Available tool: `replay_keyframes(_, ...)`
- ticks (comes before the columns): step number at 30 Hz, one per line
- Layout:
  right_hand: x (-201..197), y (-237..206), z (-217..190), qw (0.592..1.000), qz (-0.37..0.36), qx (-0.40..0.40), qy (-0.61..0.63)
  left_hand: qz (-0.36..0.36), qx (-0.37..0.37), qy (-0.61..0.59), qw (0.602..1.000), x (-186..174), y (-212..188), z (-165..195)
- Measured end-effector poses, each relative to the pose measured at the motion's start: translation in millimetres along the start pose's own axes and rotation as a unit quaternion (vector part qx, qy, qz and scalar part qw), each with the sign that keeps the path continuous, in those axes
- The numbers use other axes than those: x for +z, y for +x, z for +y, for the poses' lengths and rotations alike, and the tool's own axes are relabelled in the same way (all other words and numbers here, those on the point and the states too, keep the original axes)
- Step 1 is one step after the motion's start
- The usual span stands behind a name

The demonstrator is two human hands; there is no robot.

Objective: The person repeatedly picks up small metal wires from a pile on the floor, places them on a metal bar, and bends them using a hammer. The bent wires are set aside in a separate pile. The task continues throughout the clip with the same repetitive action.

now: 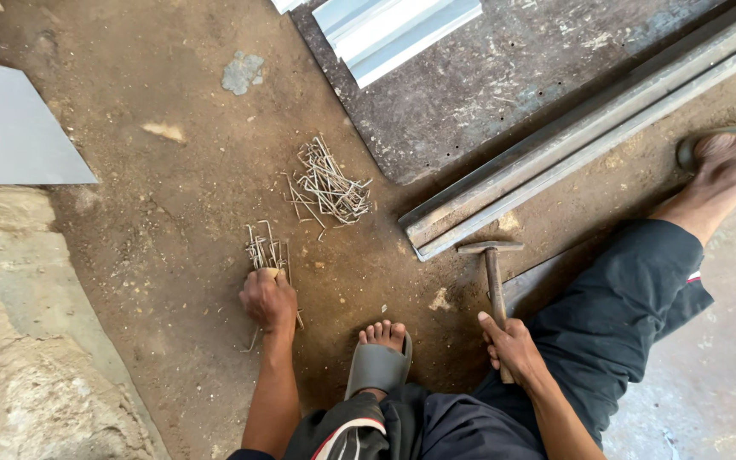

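Hands both busy: left hand point(268, 300) w/ fingers clenched on bundle of bent wire pieces point(266, 253) on dirt floor point(172, 213), right hand point(511, 345) gripping hammer point(493, 277) handle.

Bare forearms and bare hands, left hand point(269, 300) and right hand point(511, 342); dark, near-black trousers point(615, 324) with a small red-and-white mark at one leg's hem, red and white stripes at the waist, and grey slide sandals point(377, 366), toes showing.
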State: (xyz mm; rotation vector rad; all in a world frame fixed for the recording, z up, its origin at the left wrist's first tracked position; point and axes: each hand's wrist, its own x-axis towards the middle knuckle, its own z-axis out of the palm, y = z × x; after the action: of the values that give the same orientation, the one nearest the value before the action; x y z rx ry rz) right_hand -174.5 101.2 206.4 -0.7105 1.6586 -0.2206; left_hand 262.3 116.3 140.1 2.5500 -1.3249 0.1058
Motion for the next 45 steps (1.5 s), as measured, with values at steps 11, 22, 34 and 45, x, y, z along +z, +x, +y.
replay_keyframes(11,-6.7,-6.7,0.3,0.999,0.013,0.0,-0.029,-0.058,-0.094,-0.054,0.992,-22.1,-5.1,11.0)
replay_keyframes(22,-8.8,11.1,5.2,0.992,-0.036,-0.009,0.117,-0.225,-0.126,-0.605,0.754,-94.1,29.8,77.0)
replay_keyframes(34,-8.9,-81.8,-13.7,0.904,0.196,-0.344,-0.162,-0.31,-0.005,-0.668,0.676,11.6,38.3,254.2)
replay_keyframes(45,1.8,-73.9,-32.4,0.889,0.128,-0.4,-0.183,-0.276,0.012,-0.63,0.725,21.1,36.5,254.5)
